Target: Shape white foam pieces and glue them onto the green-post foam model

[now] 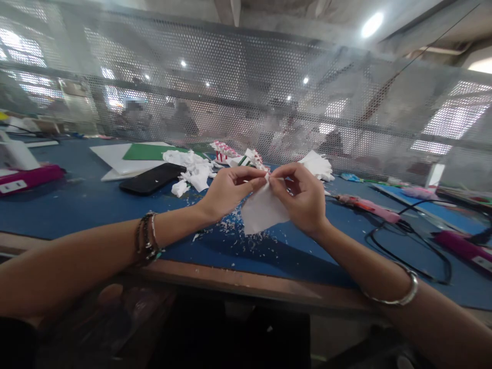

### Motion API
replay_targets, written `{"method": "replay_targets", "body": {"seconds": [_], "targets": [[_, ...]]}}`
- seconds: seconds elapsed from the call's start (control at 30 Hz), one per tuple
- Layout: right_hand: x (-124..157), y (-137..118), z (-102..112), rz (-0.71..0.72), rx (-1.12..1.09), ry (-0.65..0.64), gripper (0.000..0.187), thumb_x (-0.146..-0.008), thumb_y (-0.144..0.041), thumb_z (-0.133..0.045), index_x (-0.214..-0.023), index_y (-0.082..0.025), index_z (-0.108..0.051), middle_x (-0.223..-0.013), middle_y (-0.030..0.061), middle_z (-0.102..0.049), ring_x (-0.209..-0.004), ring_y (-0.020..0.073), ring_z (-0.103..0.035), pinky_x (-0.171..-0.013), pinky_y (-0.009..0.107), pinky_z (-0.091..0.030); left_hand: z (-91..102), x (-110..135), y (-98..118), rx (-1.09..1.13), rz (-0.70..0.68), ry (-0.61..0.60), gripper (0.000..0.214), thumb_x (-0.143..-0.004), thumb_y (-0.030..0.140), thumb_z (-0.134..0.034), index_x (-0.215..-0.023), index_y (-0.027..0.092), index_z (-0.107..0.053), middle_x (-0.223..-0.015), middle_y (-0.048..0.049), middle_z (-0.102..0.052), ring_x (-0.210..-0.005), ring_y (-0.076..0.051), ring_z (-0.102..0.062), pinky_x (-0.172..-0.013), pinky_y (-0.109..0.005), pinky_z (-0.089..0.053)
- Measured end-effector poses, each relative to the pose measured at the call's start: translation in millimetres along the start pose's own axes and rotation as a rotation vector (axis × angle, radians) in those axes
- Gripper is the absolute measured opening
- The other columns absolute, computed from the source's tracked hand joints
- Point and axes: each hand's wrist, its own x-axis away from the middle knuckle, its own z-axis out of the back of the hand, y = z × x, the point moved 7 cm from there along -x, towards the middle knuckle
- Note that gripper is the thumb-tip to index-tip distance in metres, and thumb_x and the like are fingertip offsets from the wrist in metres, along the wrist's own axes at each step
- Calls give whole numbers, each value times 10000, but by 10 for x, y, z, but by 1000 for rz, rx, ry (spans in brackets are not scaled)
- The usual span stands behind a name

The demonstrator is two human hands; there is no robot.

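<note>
Over the middle of the worktop point(84, 218), the left hand point(230, 192) and the right hand point(302, 197) almost touch, each with thumb and forefinger pinched together on the top of a thin white piece point(263, 212). The other fingers curl loosely. The piece hangs down between them; whether its lower edge touches the surface, I can't tell from here.

It looks flimsy, so I'd worry about a tear at the pinched spot if the hands pulled apart too sharply. If one pinch slipped, the piece could drop into the white crumbs point(230, 233) scattered underneath and pick some up. The crumpled white scraps point(192, 166) lie farther left, beside the black phone point(152, 179); a stray left elbow might nudge that. To the right, the black cable point(448, 266) loops near the right forearm and could snag it.
</note>
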Motion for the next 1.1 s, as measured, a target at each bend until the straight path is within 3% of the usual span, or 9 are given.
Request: {"method": "replay_targets", "body": {"seconds": [0.13, 0.27, 0.5, 0.6, 0.77, 0.87, 1.1], "targets": [[-1, -24, -8, 32, 2, -32, 41, -734, -197, -513, -703, -204, -486, -701, -15, -539, -672, 91, -512, -597, 230, -448, 6, 6, 11, 52, -36, 23, 172, -667, 218, -607, -827, 154, -607, -812, -26, -651, -731, -103, -574, -640, -210, -446], [11, -39, -6, 67, 3, -44, 50, -737, -176, -508, -714, -210, -480, -725, -13, -544, -690, 90, -517, -611, 229, -457, 1, 2, -41, 100, 15, 20, 147, -675, 199, -599, -816, 157, -604, -803, -18, -645, -726, -94, -571, -638, -206, -441], [33, -95, 5, 185, 25, -10, 82, -745, -137, -505, -738, -217, -489, -749, -1, -551, -730, 105, -534, -621, 251, -469, -40, 5, -111, 187, 97, -37, 132, -674, 239, -605, -778, 162, -637, -686, 11, -632, -581, -59, -520, -553, -191, -406], [42, -168, 16, 283, 94, -6, 110, -749, -117, -500, -744, -227, -499, -744, -2, -562, -730, 108, -542, -629, 261, -462, -27, -9, -43, 67, 26, -72, 143, -687, 263, -600, -774, 154, -632, -701, 2, -633, -607, -72, -532, -574, -201, -418], [53, -299, 30, 473, 208, -47, 120, -756, -116, -502, -773, -235, -507, -763, 6, -575, -732, 112, -550, -661, 274, -455, 10, -27, 177, -209, -237, -105, 119, -701, 244, -580, -752, 140, -608, -784, -31, -637, -731, -108, -565, -659, -217, -443], [64, -358, 23, 558, 255, -83, 126, -756, -109, -500, -779, -233, -503, -748, 4, -577, -722, 110, -548, -655, 267, -458, 17, -17, 236, -312, -324, -99, 92, -724, 222, -552, -748, 142, -590, -790, -37, -634, -746, -111, -567, -656, -214, -444], [57, -345, 9, 456, 188, -65, 100, -730, -100, -513, -709, -198, -514, -658, -10, -558, -648, 94, -539, -628, 249, -458, 24, 7, 262, -314, -390, -59, 52, -737, 186, -520, -703, 149, -532, -819, -44, -612, -792, -120, -561, -676, -230, -445]]}}
